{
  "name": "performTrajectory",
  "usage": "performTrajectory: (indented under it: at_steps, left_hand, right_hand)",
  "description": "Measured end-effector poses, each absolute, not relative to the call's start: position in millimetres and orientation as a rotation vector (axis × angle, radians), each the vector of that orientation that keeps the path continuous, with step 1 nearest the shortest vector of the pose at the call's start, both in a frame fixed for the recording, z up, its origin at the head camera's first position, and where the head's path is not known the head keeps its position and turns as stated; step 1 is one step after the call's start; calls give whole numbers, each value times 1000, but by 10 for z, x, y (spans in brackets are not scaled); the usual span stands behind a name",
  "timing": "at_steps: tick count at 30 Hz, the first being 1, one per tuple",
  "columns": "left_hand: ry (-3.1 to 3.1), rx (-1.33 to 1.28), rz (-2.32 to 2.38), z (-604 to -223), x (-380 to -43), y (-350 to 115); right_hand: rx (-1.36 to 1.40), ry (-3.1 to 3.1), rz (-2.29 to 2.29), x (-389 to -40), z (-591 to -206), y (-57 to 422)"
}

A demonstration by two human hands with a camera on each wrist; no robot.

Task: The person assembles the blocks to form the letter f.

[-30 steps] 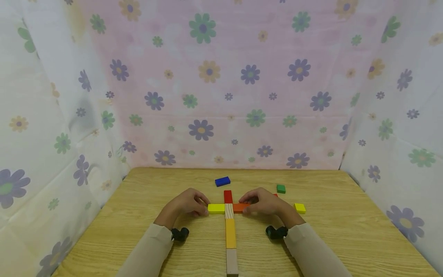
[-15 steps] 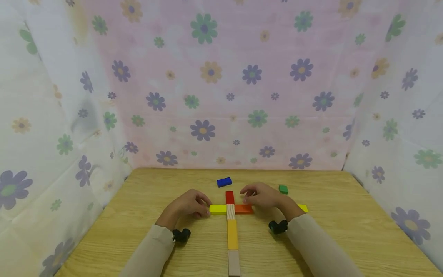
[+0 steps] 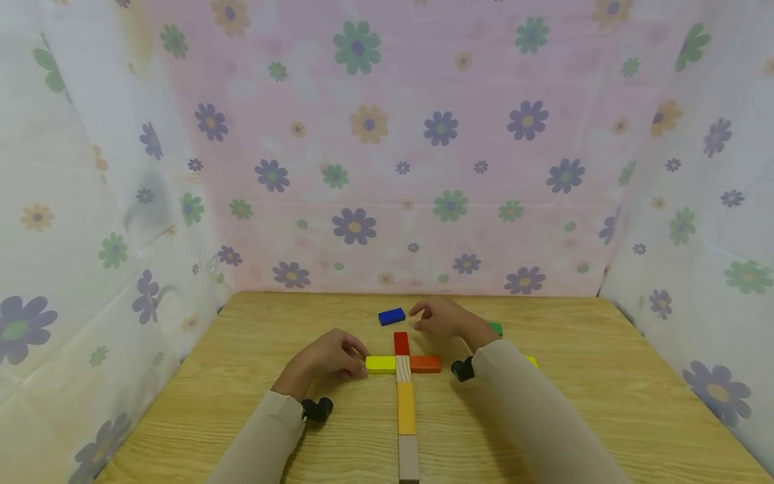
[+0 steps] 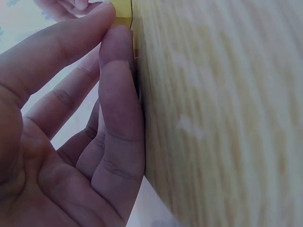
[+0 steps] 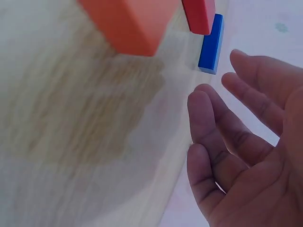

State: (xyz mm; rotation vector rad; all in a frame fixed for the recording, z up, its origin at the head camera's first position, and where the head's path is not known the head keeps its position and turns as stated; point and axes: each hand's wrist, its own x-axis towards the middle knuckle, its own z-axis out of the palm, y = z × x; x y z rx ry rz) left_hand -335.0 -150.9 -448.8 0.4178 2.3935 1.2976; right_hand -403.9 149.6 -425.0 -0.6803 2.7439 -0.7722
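Note:
My left hand [image 3: 332,355] rests at the left end of a yellow block [image 3: 380,365], its bent fingertips against that end; the left wrist view shows the block's edge [image 4: 124,8] just past them. Above the table my right hand [image 3: 444,318] hangs with loosely bent, parted fingers and holds nothing. A blue block [image 3: 392,316] lies just left of its fingertips, apart from them, also visible in the right wrist view [image 5: 211,45]. Between the hands lies a cross of blocks: red [image 3: 402,343] on top, orange-red [image 3: 426,364] at right, striped wood [image 3: 403,369] in the centre, orange [image 3: 406,408] and plain wood [image 3: 408,458] below.
Partly behind the right arm lie a green block [image 3: 496,329] and another yellow block [image 3: 533,361]. The wooden table [image 3: 242,430] is bounded by flowered cloth [image 3: 387,202] at the back and sides.
My right hand has let go of the orange-red block, risen and moved away from me toward the blue block. My left hand has stayed by the yellow block.

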Motion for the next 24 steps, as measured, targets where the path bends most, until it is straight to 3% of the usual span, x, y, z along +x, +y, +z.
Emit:
performTrajectory:
  at_steps: [11,24]
  left_hand:
    - [2393,374,1290,-4488,-3374,-1533]
    - [2397,389,1282,-4474,-3360,-1506]
  right_hand:
    - [-686,2783,-715,-4174,-4313,1209]
    - [-555,2811,-677,-4094,-4312,1114]
